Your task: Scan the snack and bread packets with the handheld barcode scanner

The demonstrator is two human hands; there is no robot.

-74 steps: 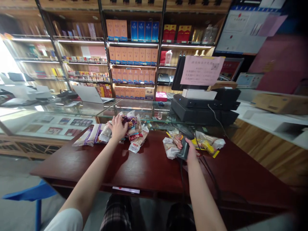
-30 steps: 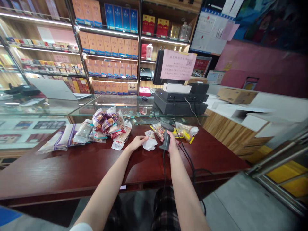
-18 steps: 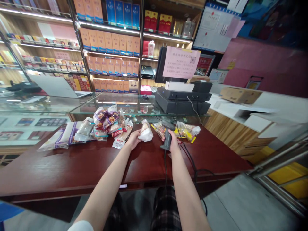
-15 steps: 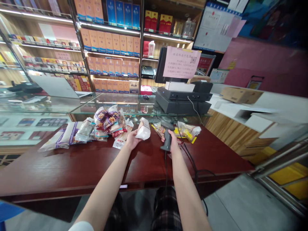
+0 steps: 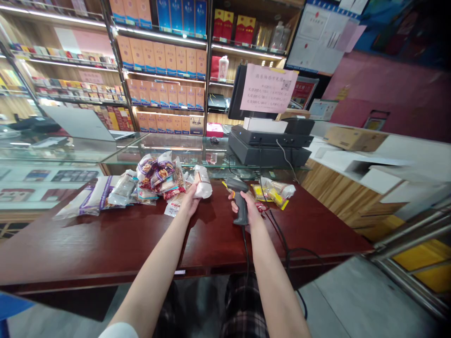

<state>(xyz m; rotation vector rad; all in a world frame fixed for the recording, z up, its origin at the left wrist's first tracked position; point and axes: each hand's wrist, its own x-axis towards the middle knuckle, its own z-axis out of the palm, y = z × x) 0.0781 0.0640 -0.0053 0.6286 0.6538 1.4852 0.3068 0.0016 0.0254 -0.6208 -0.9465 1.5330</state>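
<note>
My left hand (image 5: 190, 201) is closed on a white snack packet (image 5: 202, 182), held just above the table beside the snack pile. In my right hand (image 5: 245, 204) is a dark barcode scanner (image 5: 240, 201), fingers wrapped round its grip and its head tilted toward the left. A cable runs down from the scanner's base. Left of my left hand lies a heap of packaged snacks (image 5: 162, 174), some with purple print, along with longer white-and-purple packets (image 5: 92, 197). Behind and right of the scanner rest yellow-trimmed snack packets (image 5: 275, 191).
The dark red table (image 5: 141, 249) stands against a glass counter (image 5: 169, 145). On the counter are a cash register (image 5: 269, 145) with a pink notice (image 5: 268, 89) and a laptop (image 5: 82, 123). Black cables (image 5: 282, 234) hang over the table's right front. Boxed goods fill the shelves behind.
My left hand left the snack pile, picked up the white packet near the scanner, lifted and turned it, and carried it left. The scanner has tilted toward it. The view swung right.
</note>
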